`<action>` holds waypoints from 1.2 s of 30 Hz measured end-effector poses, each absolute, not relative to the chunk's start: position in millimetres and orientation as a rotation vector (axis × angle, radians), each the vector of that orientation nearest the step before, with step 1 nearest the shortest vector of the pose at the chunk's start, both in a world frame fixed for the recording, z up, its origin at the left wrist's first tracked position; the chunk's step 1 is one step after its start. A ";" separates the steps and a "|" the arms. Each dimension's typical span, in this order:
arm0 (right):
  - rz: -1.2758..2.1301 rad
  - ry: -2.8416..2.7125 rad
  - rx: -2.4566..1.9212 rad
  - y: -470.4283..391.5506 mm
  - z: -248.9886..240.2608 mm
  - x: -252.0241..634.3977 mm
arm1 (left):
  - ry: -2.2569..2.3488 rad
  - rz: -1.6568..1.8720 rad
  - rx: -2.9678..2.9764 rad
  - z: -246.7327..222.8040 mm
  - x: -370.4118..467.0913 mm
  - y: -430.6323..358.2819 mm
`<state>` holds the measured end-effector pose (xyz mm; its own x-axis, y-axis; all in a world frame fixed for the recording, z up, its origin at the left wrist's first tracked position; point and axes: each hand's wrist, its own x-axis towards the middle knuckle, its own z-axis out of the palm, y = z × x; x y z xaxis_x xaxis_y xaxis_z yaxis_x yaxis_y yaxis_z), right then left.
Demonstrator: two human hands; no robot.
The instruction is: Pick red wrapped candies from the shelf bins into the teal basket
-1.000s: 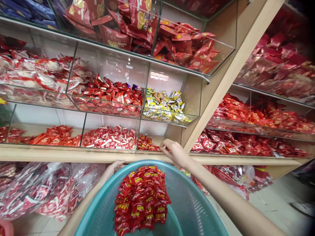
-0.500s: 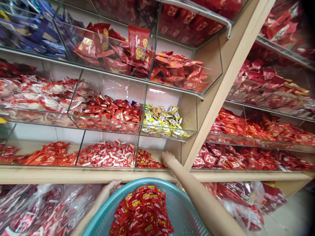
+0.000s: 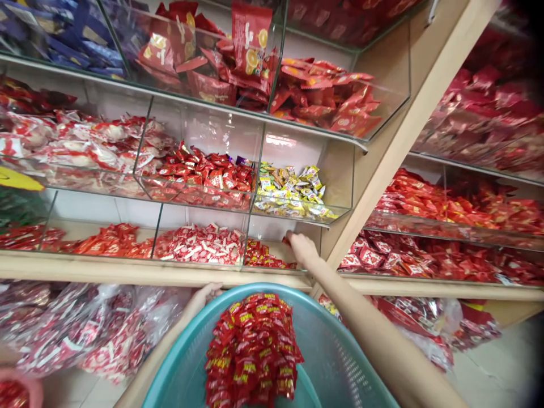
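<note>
A teal plastic basket (image 3: 182, 334) with perforated sides holds a heap of red candy packets (image 3: 250, 345) with yellow lettering. My left hand (image 3: 207, 293) curls at the basket's far left rim, close to the shelf edge, with its forearm along the outside. Over the right, my right hand (image 3: 302, 249) reaches into the bottom shelf compartment, its fingers closed on a small dark red candy packet (image 3: 288, 238). Similar small red candies (image 3: 266, 256) lie on the floor of that compartment, left of the hand.
Clear dividers split the shelves into bins. Red-and-white candies (image 3: 204, 243) fill the neighbouring bin, and yellow-wrapped candies (image 3: 295, 190) the one above. A slanting wooden post (image 3: 365, 209) stands right of my hand. Plastic bags of sweets (image 3: 123, 328) sit under the wooden ledge (image 3: 127, 275).
My right hand has lifted off the candies in the bottom compartment, and a red packet now shows at its fingertips. The view has shifted, so the shelves appear higher and the basket shows more.
</note>
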<state>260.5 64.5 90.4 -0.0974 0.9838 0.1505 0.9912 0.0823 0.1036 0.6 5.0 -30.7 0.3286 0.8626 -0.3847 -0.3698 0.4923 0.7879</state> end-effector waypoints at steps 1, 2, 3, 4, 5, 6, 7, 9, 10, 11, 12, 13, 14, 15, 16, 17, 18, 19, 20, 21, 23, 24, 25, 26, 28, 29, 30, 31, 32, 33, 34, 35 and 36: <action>-0.308 -2.261 -2.026 57.7 97.0 261.7 | 0.893 0.885 0.653 -28.1 1.3 2.9; -0.348 -2.230 -1.922 49.1 103.1 262.1 | 0.885 0.873 0.654 -25.4 1.8 0.8; -0.376 -2.199 -1.799 38.2 108.2 261.5 | 0.886 0.890 0.655 -22.8 2.3 -1.2; -0.373 -2.185 -1.668 24.7 111.8 259.8 | 0.894 0.893 0.654 -20.7 2.5 -2.8; -0.334 -2.191 -1.544 8.8 113.5 256.9 | 0.895 0.899 0.646 -19.1 2.7 -4.1; -0.268 -2.226 -1.425 -8.9 112.9 253.0 | 0.893 0.904 0.639 -18.2 2.8 -4.9; -0.174 -2.303 -1.303 -27.7 109.8 248.5 | 0.891 0.909 0.633 -17.9 2.8 -5.2; 0.007 -2.488 -1.095 -63.5 96.2 239.4 | 0.889 0.942 0.626 -19.0 2.8 -4.6; 0.086 -2.586 -1.035 -78.4 86.5 235.8 | 0.889 0.960 0.627 -20.1 2.8 -3.9; 0.136 -2.664 -1.010 -90.3 75.8 233.3 | 0.889 0.969 0.633 -21.3 2.8 -3.0; 0.154 -2.731 -1.011 -98.9 64.8 231.9 | 0.887 0.967 0.642 -22.3 2.7 -2.2; 0.144 -2.781 -1.030 -104.5 54.3 231.6 | 0.885 0.953 0.653 -23.1 2.7 -1.6; 0.116 -2.818 -1.056 -107.3 45.0 232.2 | 0.884 0.937 0.664 -23.7 2.7 -1.2; 0.080 -2.843 -1.082 -108.2 37.1 233.1 | 0.888 0.921 0.672 -23.9 2.7 -1.1; 0.046 -2.859 -1.104 -107.7 30.9 234.1 | 0.895 0.918 0.673 -23.8 2.8 -1.3; 0.020 -2.872 -1.114 -106.4 26.4 234.9 | 0.900 0.924 0.669 -23.5 2.8 -1.6; 0.002 -2.880 -1.117 -105.0 23.4 235.0 | 0.904 0.932 0.660 -23.1 2.9 -2.1; -0.009 -2.885 -1.115 -103.7 21.7 234.6 | 0.901 0.935 0.650 -22.7 2.9 -2.5; -0.015 -2.891 -1.109 -102.6 20.8 233.5 | 0.896 0.936 0.640 -22.5 2.9 -2.8; -0.016 -2.897 -1.101 -102.0 20.5 231.8 | 0.891 0.935 0.633 -22.3 2.9 -2.9; -0.006 -2.907 -1.083 -101.8 20.2 227.4 | 0.884 0.937 0.624 -22.4 2.8 -2.7; -0.002 -2.910 -1.078 -102.0 19.8 225.0 | 0.884 0.942 0.620 -22.6 2.8 -2.5; -0.002 -2.912 -1.071 -102.2 19.1 222.5 | 0.886 0.949 0.614 -22.7 2.8 -2.2; -0.005 -2.915 -1.063 -102.4 17.9 220.0 | 0.888 0.954 0.607 -22.7 2.9 -1.9; -0.015 -2.928 -1.040 -102.6 14.4 215.0 | 0.888 0.951 0.595 -22.3 3.0 -1.6; -0.027 -2.936 -1.028 -102.5 12.2 212.6 | 0.888 0.946 0.593 -21.9 3.1 -1.6; -0.044 -2.946 -1.011 -102.3 10.0 210.2 | 0.891 0.944 0.591 -21.3 3.2 -1.7; -0.066 -2.954 -0.995 -102.1 7.7 207.9 | 0.895 0.946 0.592 -20.7 3.3 -1.9; -0.090 -2.959 -0.979 -101.8 5.6 205.8 | 0.900 0.951 0.593 -20.0 3.3 -2.2; -0.113 -2.963 -0.962 -101.5 3.7 203.8 | 0.904 0.956 0.594 -19.4 3.4 -2.5; -0.131 -2.965 -0.946 -101.4 2.2 202.0 | 0.906 0.958 0.596 -18.9 3.4 -2.9; -0.144 -2.966 -0.932 -101.3 1.1 200.5 | 0.903 0.955 0.598 -18.4 3.4 -3.2; -0.152 -2.966 -0.924 -101.4 0.5 199.3 | 0.898 0.950 0.603 -18.0 3.4 -3.6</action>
<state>199.3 -101.4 0.5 -0.8231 0.5649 0.0586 0.5679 0.8188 0.0836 3.4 -3.6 -18.0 0.2836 0.8811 -0.3784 -0.4273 0.4694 0.7727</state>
